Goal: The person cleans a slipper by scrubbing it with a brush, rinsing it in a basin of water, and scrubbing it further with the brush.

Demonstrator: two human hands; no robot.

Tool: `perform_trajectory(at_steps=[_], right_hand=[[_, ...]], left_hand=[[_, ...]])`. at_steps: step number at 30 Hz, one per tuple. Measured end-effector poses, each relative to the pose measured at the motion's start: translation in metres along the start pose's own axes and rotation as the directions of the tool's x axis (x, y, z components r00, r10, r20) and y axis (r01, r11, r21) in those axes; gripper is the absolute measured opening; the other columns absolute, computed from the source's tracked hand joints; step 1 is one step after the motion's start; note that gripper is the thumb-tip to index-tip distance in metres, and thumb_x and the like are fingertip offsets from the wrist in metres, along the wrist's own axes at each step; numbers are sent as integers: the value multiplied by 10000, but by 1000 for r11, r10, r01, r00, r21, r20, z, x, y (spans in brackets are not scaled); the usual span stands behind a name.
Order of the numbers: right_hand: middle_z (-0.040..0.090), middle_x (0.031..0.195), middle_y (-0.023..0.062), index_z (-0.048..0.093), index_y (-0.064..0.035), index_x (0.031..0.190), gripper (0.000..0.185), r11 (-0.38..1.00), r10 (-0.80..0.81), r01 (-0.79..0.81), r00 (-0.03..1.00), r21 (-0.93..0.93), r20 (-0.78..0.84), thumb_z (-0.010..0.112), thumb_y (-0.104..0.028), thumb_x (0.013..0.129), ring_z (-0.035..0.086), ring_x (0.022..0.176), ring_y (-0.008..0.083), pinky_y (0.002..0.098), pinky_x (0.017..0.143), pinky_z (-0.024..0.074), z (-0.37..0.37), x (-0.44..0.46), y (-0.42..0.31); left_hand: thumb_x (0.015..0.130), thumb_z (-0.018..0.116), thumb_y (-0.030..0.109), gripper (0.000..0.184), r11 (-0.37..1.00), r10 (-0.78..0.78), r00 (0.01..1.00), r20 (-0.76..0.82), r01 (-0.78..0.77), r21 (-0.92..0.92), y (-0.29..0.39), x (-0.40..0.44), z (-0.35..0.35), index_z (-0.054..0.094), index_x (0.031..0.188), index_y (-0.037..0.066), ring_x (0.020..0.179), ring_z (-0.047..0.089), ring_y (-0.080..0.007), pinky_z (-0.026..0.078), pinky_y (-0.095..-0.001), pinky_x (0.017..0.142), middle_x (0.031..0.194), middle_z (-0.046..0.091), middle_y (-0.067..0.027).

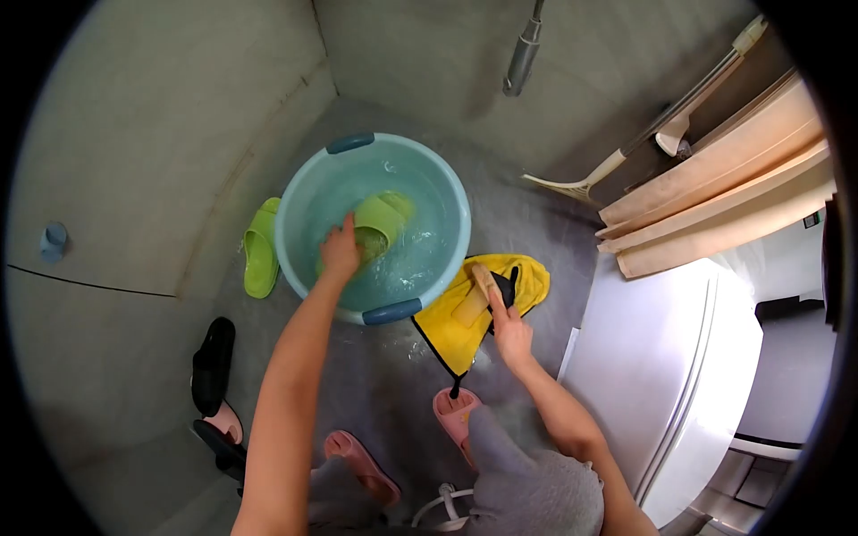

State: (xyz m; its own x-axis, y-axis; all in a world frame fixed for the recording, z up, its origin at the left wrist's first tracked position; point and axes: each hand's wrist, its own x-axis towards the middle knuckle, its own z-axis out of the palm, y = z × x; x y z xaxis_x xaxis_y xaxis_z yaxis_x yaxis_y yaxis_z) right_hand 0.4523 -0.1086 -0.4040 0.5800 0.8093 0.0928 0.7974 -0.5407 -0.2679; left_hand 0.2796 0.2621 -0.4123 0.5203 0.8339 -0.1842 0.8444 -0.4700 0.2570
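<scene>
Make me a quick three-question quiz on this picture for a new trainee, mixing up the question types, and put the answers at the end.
1. Which lies in the water of the blue basin? A) a black slipper; B) a green slipper; C) a pink slipper.

2. True or false: the left hand reaches into the basin.

3. Fill in the blank: the cloth on the floor is mostly ____, with dark edging.

Key: 1. B; 2. True; 3. yellow.
</scene>
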Motion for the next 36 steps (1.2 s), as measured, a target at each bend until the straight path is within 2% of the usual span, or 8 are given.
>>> perform_trajectory(at_steps=[4,8,11,18,20,28,32,36], right_hand=[[574,811,153,515,-279,1452,612,971,-239,237,967,36,87,564,-73,878,615,549,330,457,491,515,2,-48,-3],[613,824,172,486,-326,1472,624,999,40,-40,999,-13,7,601,-111,898,626,586,351,453,547,544,10,-5,12],[657,909,208,466,-303,1486,556,968,239,-237,971,81,-14,568,-138,965,659,724,398,491,654,550,4,20,10],[667,1032,218,446,-270,1499,495,875,214,-65,941,480,-263,525,-174,1020,662,874,410,482,758,524,-73,28,-21],[671,1095,219,449,-242,1500,497,866,244,-116,947,486,-208,528,-156,1017,662,926,405,468,791,523,-100,34,-33],[655,1231,194,469,-193,1479,477,768,-32,306,896,563,-443,535,-169,1008,656,1039,393,441,852,521,-246,71,-111],[681,1025,135,485,-229,1466,496,700,-357,604,759,382,-545,572,-175,981,679,881,362,439,740,547,-328,70,-177],[613,842,102,489,-260,1461,518,612,-605,772,597,172,-527,598,-187,960,664,702,334,443,615,545,-374,57,-249]], left_hand=[[743,762,113,680,962,64,973,-222,-120,-246,-27,-2,-15,485,1364,119,1077,598,-433,492,-513,904,1167,590,-241],[739,705,24,482,882,138,979,-149,-190,-431,-30,-10,-45,574,1201,61,1026,598,-442,498,-490,865,1116,598,-196],[755,661,-29,472,913,98,953,-288,-201,-355,-3,-31,-60,572,1208,69,1056,595,-400,473,-492,883,1115,598,-148],[763,597,-84,507,913,273,648,-710,-408,-21,50,-71,-135,538,1247,56,1148,533,-349,410,-457,974,1184,549,-159],[780,591,-82,507,893,192,650,-735,-426,-144,62,-80,-151,518,1264,47,1155,530,-365,413,-455,979,1197,545,-173],[873,630,31,416,633,-285,688,-668,-389,-670,78,-126,-238,537,1278,40,1157,574,-385,415,-433,1029,1234,607,-191],[858,671,109,417,676,-385,705,-596,-225,-702,60,-188,-303,614,1271,88,1121,617,-349,407,-420,1035,1174,680,-160],[831,694,165,506,881,-299,674,-675,-77,-467,42,-260,-345,612,1330,133,1088,647,-308,381,-428,1039,1143,713,-111]])
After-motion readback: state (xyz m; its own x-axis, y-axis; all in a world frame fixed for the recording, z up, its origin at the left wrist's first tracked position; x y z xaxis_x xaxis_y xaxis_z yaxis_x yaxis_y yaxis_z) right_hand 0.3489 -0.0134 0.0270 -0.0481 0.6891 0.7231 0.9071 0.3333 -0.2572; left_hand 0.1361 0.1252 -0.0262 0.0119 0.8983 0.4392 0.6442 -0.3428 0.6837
